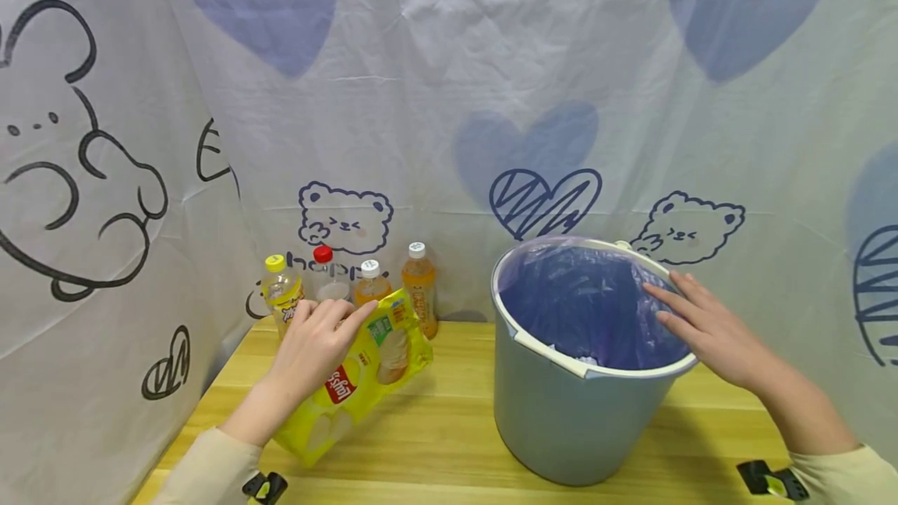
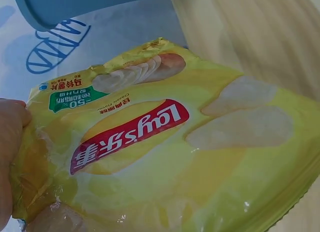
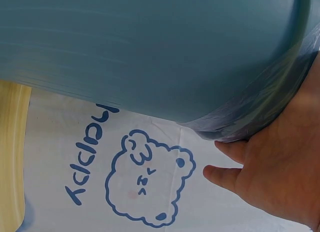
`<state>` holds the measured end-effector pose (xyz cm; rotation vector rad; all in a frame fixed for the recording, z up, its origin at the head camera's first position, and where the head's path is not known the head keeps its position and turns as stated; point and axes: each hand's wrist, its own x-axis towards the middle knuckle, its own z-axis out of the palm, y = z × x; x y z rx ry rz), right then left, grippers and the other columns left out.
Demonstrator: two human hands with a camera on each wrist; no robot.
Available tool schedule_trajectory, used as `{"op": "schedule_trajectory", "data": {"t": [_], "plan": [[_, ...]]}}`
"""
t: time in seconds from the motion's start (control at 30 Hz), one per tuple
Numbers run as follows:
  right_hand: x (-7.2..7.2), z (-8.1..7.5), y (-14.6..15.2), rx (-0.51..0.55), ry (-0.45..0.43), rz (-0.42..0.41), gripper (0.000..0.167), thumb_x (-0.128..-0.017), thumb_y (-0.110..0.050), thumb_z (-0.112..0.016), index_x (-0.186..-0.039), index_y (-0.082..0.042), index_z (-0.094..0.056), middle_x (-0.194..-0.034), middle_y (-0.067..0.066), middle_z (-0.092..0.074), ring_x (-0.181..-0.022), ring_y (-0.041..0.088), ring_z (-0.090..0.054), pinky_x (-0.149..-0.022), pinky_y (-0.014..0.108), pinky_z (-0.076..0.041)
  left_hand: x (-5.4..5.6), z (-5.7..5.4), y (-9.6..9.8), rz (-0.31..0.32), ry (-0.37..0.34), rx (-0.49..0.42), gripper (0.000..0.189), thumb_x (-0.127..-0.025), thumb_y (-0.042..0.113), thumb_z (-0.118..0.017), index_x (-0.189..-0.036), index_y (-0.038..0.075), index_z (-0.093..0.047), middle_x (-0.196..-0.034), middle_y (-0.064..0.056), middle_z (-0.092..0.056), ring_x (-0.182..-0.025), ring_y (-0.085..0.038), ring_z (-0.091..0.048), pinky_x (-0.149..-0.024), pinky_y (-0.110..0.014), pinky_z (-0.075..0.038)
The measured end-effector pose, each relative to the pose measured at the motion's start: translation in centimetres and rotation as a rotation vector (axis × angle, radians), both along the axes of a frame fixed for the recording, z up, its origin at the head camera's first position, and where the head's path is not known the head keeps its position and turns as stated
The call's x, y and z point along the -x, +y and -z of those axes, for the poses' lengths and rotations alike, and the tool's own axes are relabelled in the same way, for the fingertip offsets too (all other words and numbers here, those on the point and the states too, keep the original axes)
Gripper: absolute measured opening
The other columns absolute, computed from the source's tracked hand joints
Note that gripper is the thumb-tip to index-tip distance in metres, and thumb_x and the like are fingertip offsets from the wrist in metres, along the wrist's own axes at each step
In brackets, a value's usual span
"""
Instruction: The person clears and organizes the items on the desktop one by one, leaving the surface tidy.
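Note:
My left hand (image 1: 324,333) pinches the edge of a yellow Lay's potato chip bag (image 1: 379,357), which hangs tilted over the table. The bag's printed front (image 2: 150,142) fills most of the left wrist view, where only part of the left hand (image 2: 7,157) shows. To the right stands a grey-blue trash bin (image 1: 561,419) with a white rim and a purple liner bag (image 1: 582,302) inside. My right hand (image 1: 722,333) rests at the bin's right rim, fingers extended over its edge. In the right wrist view, the right hand (image 3: 280,167) is beside the lined rim.
Behind the chip bag stand several bottles: a yellow-capped bottle (image 1: 282,287), a red-capped bottle (image 1: 326,275), and two white-capped orange ones, one (image 1: 418,287) nearer the bin. All stand on a wooden table (image 1: 435,427). Printed white cloth (image 1: 421,139) hangs behind.

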<state>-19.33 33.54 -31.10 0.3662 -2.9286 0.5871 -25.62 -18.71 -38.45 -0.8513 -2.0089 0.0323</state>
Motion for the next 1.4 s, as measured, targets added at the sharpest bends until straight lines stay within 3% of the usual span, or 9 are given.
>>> {"op": "schedule_trajectory", "data": {"t": [0.43,1.0,1.4], "plan": [[0.0,-0.1,-0.2,-0.001,-0.004,0.002,0.055,-0.104,-0.038,-0.037,-0.151,-0.009,-0.035,-0.160,0.029,-0.008,-0.147,0.052,0.001,-0.105,0.078,-0.008,1.1,-4.3,1.8,0.041,0.095,-0.041,0.030,-0.094,0.015,-0.058,-0.123,0.015,-0.067,-0.090,-0.006,-0.065,-0.076,-0.025,-0.060,-0.065,-0.037,-0.031],[0.0,-0.1,-0.3,0.006,0.007,-0.002,0.055,-0.103,-0.037,-0.038,-0.151,-0.010,-0.034,-0.160,0.028,-0.009,-0.147,0.051,0.000,-0.105,0.078,-0.009,2.6,-11.2,3.6,0.124,0.221,-0.117,0.033,-0.091,0.011,-0.066,-0.124,0.013,-0.067,-0.087,-0.010,-0.064,-0.074,-0.030,-0.059,-0.065,-0.041,-0.031],[-0.1,-0.1,-0.2,0.025,-0.007,0.009,0.056,-0.103,-0.038,-0.037,-0.151,-0.009,-0.034,-0.160,0.028,-0.008,-0.147,0.051,0.001,-0.105,0.078,-0.008,4.0,-16.3,6.3,0.185,0.271,-0.219,0.028,-0.096,0.012,-0.061,-0.123,0.015,-0.068,-0.088,-0.010,-0.064,-0.077,-0.030,-0.059,-0.068,-0.044,-0.031]]}}
